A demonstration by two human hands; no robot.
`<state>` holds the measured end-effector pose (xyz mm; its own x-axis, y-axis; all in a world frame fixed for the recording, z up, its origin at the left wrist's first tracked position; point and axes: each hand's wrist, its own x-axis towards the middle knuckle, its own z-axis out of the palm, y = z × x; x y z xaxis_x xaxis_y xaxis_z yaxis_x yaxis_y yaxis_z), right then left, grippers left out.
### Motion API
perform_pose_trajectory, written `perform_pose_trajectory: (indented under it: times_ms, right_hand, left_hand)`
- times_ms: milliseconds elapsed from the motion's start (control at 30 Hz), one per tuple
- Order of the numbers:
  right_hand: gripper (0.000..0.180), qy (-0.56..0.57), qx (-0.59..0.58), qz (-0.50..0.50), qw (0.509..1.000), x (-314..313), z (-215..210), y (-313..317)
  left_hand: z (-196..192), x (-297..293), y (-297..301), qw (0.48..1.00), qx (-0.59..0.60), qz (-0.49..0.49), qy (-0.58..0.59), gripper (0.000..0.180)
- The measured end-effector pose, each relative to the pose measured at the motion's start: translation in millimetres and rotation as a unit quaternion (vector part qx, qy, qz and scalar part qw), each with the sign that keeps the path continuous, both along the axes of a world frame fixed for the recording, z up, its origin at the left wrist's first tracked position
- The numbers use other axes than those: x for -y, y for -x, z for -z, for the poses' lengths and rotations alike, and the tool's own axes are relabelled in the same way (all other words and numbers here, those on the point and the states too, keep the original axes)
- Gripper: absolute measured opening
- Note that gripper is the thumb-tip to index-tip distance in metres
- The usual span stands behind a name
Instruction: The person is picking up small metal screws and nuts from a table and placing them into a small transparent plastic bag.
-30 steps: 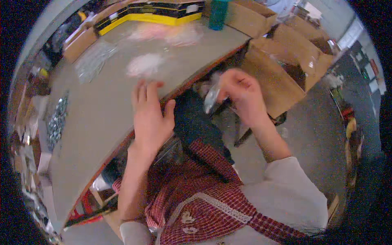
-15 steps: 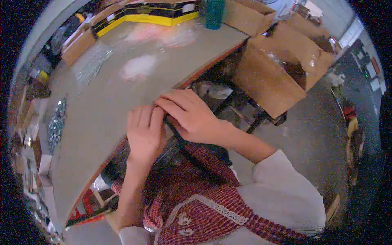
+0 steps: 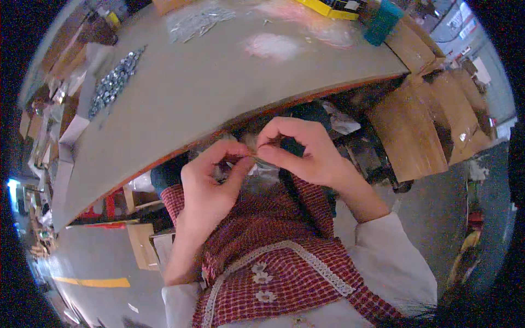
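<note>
Both my hands meet just below the front edge of the grey table (image 3: 191, 98), above my lap. My left hand (image 3: 210, 183) and my right hand (image 3: 309, 156) pinch the same small clear plastic bag (image 3: 256, 159) between thumbs and fingertips. The bag is mostly hidden by the fingers, and I cannot tell what is in it. A red checked cloth with white lace trim (image 3: 273, 246) lies under the hands.
On the table lie a pile of small metal parts (image 3: 115, 82), clear bags of parts (image 3: 197, 22), a pinkish plastic bag (image 3: 270, 46) and a teal cup (image 3: 383, 22). Open cardboard boxes (image 3: 415, 126) stand on the floor to the right.
My left hand left the tabletop and my right hand came in from the right. Both now meet below the table edge, pinching the clear bag.
</note>
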<state>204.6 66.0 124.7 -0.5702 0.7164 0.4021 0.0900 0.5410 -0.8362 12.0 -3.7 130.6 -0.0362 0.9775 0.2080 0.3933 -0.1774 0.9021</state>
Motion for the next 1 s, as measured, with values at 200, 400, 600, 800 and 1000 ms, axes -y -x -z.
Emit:
perform_pose_trajectory:
  times_ms: [200, 400, 600, 800, 1000]
  right_hand:
    - [0.013, 0.090, 0.071, -0.057, 0.992, 2.4, -1.6, 7.0]
    - [0.013, 0.168, 0.095, -0.139, 0.971, 7.6, -3.4, 14.5]
    - [0.014, 0.193, 0.072, -0.096, 0.974, 15.6, -4.1, 17.1]
    - [0.017, 0.055, 0.102, -0.077, 0.990, 21.8, 2.4, 27.7]
    - [0.020, -0.042, 0.141, -0.049, 0.988, 25.1, 2.0, 32.5]
  left_hand:
    - [-0.6, 9.9, 14.1, 0.998, -0.043, -0.030, -0.046, 0.012]
    - [0.0, 16.5, 19.6, 0.997, -0.040, -0.042, -0.045, 0.015]
    - [-10.9, 23.3, 19.5, 0.879, -0.332, -0.171, -0.297, 0.012]
    - [-8.4, 34.1, 16.1, 0.999, 0.033, -0.010, 0.032, 0.013]
    - [-5.5, 29.8, 22.2, 0.999, 0.009, -0.012, 0.049, 0.013]
